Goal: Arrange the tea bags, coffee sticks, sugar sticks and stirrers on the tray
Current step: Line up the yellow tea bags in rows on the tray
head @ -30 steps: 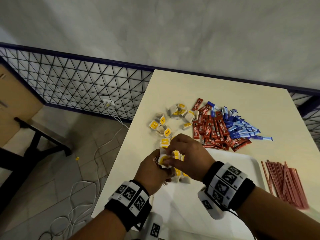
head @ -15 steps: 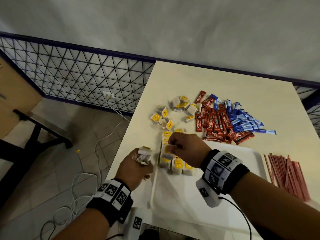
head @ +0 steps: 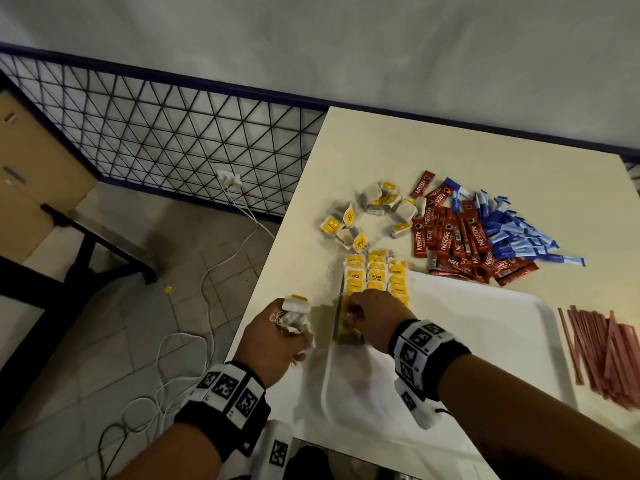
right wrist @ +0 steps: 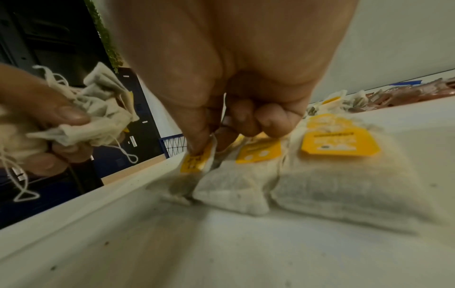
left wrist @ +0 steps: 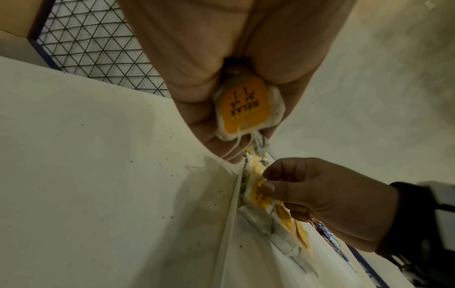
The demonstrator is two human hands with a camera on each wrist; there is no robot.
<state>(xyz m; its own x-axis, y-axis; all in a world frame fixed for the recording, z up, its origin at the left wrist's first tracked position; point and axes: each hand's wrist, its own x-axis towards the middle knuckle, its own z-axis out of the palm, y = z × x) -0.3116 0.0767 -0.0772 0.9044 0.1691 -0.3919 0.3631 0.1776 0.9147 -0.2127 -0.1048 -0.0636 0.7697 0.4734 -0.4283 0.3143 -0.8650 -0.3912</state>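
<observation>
A white tray [head: 485, 341] lies on the cream table [head: 450, 161]. Rows of yellow-tagged tea bags [head: 377, 275] fill its far left corner. My right hand [head: 353, 315] pinches one tea bag [right wrist: 194, 161] by its yellow tag at the near end of the left row, low against the tray's left rim [right wrist: 98, 196]. My left hand [head: 287, 327] hovers just left of the tray, gripping a bunch of tea bags [left wrist: 243, 109] with strings hanging. Loose tea bags [head: 367, 216], red coffee sticks [head: 457, 240], blue sugar sticks [head: 516, 233] and reddish stirrers [head: 602, 344] lie on the table.
The table's left edge [head: 277, 271] drops to a tiled floor with white cables [head: 194, 341]. A black wire fence [head: 156, 143] runs behind. A brown desk [head: 31, 188] stands at far left. Bare tray surface [head: 450, 393] lies to the right of the tea bag rows.
The hands parted: my left drew back left with its bunch, while my right carried a single tea bag down to the left row on the tray.
</observation>
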